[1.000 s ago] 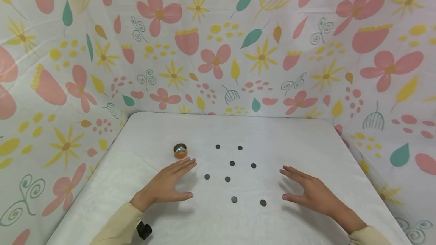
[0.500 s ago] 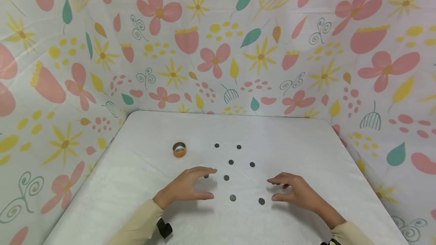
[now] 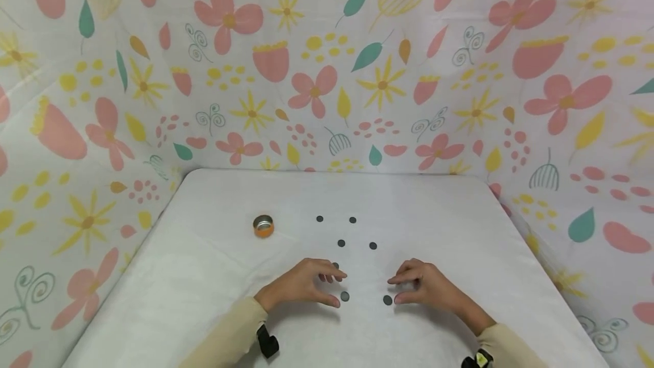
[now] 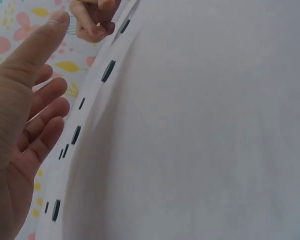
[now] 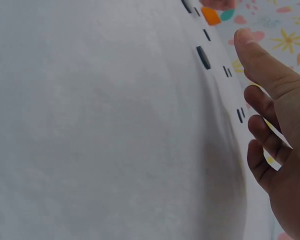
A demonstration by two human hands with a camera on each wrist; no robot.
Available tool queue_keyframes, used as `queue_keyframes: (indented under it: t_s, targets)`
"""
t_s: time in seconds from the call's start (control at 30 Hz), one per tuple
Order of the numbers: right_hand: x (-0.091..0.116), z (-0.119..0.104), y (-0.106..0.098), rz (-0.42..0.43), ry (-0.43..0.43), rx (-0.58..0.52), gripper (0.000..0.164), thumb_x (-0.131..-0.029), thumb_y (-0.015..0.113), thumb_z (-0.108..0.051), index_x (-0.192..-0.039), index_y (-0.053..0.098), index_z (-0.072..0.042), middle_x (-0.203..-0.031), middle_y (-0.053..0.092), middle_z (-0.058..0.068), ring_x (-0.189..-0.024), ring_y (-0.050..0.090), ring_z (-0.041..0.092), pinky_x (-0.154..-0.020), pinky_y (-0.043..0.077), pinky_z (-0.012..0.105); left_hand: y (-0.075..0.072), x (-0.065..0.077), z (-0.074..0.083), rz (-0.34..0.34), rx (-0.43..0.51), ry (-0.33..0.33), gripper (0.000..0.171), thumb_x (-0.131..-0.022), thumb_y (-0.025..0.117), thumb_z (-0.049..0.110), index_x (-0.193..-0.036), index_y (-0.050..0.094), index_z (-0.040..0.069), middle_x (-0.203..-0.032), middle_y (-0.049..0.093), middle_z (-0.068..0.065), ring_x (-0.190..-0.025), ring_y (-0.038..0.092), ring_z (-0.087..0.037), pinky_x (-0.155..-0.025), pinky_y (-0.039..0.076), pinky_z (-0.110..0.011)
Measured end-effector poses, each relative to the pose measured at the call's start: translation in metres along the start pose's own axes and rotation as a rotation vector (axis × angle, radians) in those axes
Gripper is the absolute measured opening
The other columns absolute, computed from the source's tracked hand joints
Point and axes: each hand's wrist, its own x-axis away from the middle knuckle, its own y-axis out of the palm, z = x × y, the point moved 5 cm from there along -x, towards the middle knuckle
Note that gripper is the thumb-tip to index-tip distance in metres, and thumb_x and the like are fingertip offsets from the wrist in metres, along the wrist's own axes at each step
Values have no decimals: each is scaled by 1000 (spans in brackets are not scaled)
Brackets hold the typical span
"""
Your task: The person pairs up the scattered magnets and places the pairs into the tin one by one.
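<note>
Small dark round discs lie spread on the white table. My left hand [image 3: 301,283] hovers just left of the front-left disc [image 3: 344,296], thumb and fingers apart and holding nothing. One disc [image 3: 335,265] is partly covered by its fingers, and another farther left is hidden behind that hand in the head view. On the other side my right hand [image 3: 429,287] hovers with relaxed, slightly bent fingers, its thumb tip close to the front-right disc [image 3: 388,300]. Both wrist views show a gap between thumb and fingers, as with the right hand [image 5: 285,145].
A small round metal tin [image 3: 263,226] with an orange outside stands at the left, its top uncovered. Several more discs, such as the back one [image 3: 352,220], lie beyond the hands. A flower-patterned cloth [image 3: 327,72] hangs behind and beside the white-covered table [image 3: 429,209].
My two hands have come inward toward each other and closer to the front pair of discs. Their fingers have bent a little more. The discs and tin stay put on the table.
</note>
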Motion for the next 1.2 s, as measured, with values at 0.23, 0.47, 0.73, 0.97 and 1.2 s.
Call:
queue_keyframes:
  t_s: [0.23, 0.47, 0.73, 0.97, 1.2]
  targets:
    - [-3, 5, 7, -27, 11, 31, 28, -78, 89, -31, -102, 83, -18, -98, 68, -8, -86, 53, 8, -67, 45, 23, 8, -10, -6, -49, -8, -5, 45, -80, 89, 38, -118, 78, 16, -99, 70, 9, -82, 60, -3, -74, 52, -16]
    - [-4, 8, 13, -33, 38, 59, 24, -77, 90, -33, -97, 84, -21, -94, 67, -12, -85, 50, 4, -67, 44, 23, 12, -13, -8, -53, -4, -7, 35, -83, 88, 32, -113, 80, 15, -96, 71, 8, -80, 60, -2, -75, 52, -16]
    - [-3, 5, 15, -38, 44, 80, 21, -77, 90, -34, -94, 84, -22, -92, 65, -14, -87, 51, 2, -72, 45, 24, 14, -14, -10, -78, -13, -42, 30, -85, 86, 30, -111, 81, 15, -87, 65, 9, -72, 54, 2, -68, 50, -14]
    - [-2, 5, 15, -41, 71, 73, 16, -78, 89, -35, -91, 84, -26, -91, 66, -16, -85, 51, 2, -72, 46, 23, 17, -14, -12, -92, -44, -50, 25, -87, 84, 30, -107, 82, 15, -88, 63, 15, -78, 58, 7, -71, 53, -14]
    - [-5, 0, 17, -24, 18, 96, 14, -78, 89, -33, -89, 84, -26, -89, 67, -14, -84, 51, 2, -70, 46, 23, 19, -15, -13, -109, -53, -68, 22, -88, 83, 29, -105, 82, 15, -86, 64, 16, -76, 57, 7, -70, 52, -14]
